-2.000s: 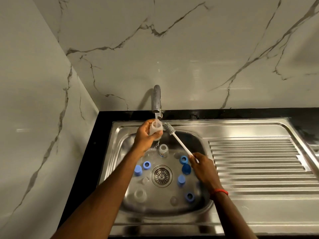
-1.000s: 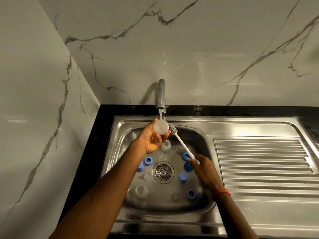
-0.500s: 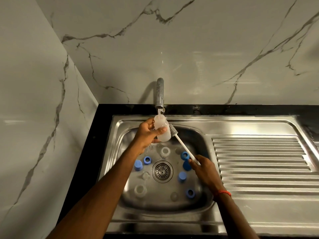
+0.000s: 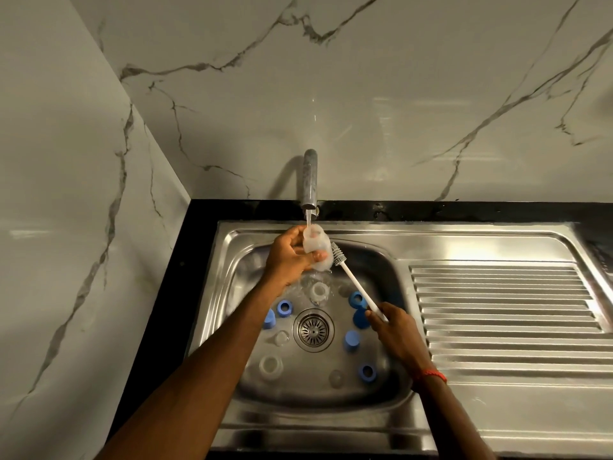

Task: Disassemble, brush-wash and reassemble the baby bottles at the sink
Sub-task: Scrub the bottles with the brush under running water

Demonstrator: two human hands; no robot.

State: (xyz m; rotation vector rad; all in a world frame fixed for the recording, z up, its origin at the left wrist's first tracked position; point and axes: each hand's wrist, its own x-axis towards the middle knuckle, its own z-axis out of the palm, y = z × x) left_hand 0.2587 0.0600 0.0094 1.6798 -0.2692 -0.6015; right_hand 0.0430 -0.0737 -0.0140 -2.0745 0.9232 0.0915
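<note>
My left hand (image 4: 289, 257) grips a small clear baby bottle (image 4: 316, 245) under the tap (image 4: 310, 180), mouth up, and running water falls into it. My right hand (image 4: 394, 327) holds the white handle of a bottle brush (image 4: 351, 278); its grey bristle head sits just right of the bottle, outside it. In the sink basin (image 4: 391, 280) lie several blue rings and caps (image 4: 284, 308), another clear bottle (image 4: 319, 291) under the stream, and a clear bottle (image 4: 271, 366) at the front left.
The round drain (image 4: 313, 331) is in the middle of the basin. A ribbed steel draining board (image 4: 504, 313) stretches to the right. Marble walls close off the back and left, with a black counter edge (image 4: 199, 227) round the sink.
My left hand turned the bottle from base-towards-me to mouth-up under the water. The brush and my right hand stayed almost still.
</note>
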